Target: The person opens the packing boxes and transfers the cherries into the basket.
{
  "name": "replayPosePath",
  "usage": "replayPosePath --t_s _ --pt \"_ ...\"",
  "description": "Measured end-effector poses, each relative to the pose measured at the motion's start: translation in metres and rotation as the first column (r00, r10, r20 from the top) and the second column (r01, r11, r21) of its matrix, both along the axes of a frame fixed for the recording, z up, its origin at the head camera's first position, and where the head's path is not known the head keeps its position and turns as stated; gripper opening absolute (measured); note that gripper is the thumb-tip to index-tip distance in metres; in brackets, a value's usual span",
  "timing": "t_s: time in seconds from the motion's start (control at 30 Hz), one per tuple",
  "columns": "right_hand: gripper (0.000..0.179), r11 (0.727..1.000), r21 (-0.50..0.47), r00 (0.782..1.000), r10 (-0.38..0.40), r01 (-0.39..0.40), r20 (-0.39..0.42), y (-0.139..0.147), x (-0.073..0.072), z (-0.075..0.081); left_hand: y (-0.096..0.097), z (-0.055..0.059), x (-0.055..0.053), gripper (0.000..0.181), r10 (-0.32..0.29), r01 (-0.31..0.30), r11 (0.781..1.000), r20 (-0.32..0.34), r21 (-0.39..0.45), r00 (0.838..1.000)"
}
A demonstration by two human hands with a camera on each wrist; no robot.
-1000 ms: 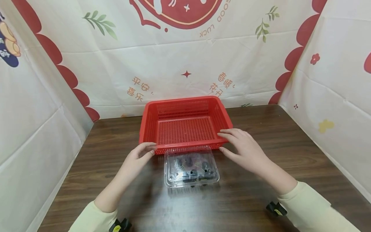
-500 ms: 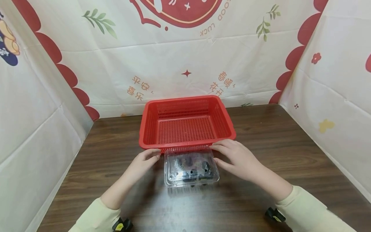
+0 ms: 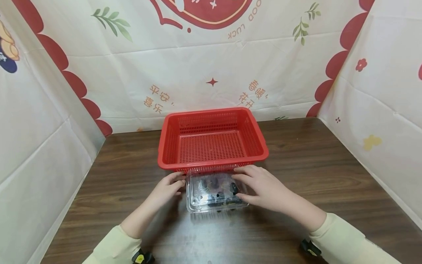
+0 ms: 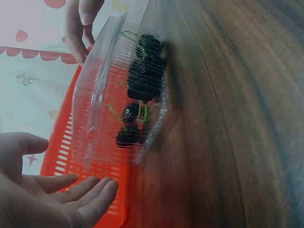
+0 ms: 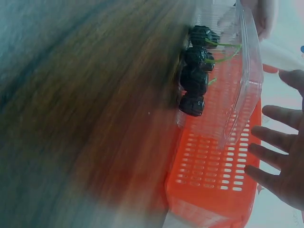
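Your left grip [image 3: 165,191] and right grip [image 3: 262,187], loosely parted and empty, flank the probably light, flexible clear box [image 3: 212,194], best held by its sides.

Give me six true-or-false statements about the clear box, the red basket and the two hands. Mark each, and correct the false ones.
1. The clear box holds dark round pieces. True.
2. The clear box stands uncovered. False: its transparent lid is on.
3. Seen from the person's side, the red basket stands beyond the clear box. True.
4. The red basket has solid walls without openings. False: its walls are full of small holes.
5. The left hand has its fingers extended, not wrapped around the clear box. True.
6. The right hand is gripping the red basket's rim. False: it is by the clear box's right end, fingers spread.
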State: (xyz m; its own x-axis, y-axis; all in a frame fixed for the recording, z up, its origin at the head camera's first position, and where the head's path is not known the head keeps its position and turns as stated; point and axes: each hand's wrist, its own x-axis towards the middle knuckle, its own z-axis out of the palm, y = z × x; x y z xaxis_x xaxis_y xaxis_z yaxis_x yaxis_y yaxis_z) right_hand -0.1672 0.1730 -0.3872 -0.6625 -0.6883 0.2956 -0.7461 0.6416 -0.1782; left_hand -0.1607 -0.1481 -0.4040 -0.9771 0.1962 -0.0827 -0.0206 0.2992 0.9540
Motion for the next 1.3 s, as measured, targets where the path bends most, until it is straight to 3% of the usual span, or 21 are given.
replayPosePath --t_s 0.23,0.6,0.83,1.3 --pt "0.089 0.996 0.075 0.994 0.037 -0.045 0.104 -0.004 0.003 -0.005 0.007 -0.012 -0.003 0.042 0.078 -0.077 0.994 0.0 0.084 0.997" --pt "0.074 0.99 0.11 0.992 0.074 -0.085 0.1 -0.005 0.004 -0.006 0.01 -0.018 -0.007 0.042 0.092 -0.086 0.988 -0.041 0.127 0.995" --pt "0.079 0.989 0.112 0.992 0.088 -0.099 0.092 -0.005 0.004 -0.007 0.009 -0.016 -0.005 0.039 0.083 -0.077 0.986 -0.032 0.147 0.996" --pt "0.072 0.982 0.12 0.988 0.138 -0.144 0.063 -0.004 0.007 -0.006 0.004 -0.011 -0.005 0.033 0.08 -0.081 0.985 0.015 0.155 0.997"
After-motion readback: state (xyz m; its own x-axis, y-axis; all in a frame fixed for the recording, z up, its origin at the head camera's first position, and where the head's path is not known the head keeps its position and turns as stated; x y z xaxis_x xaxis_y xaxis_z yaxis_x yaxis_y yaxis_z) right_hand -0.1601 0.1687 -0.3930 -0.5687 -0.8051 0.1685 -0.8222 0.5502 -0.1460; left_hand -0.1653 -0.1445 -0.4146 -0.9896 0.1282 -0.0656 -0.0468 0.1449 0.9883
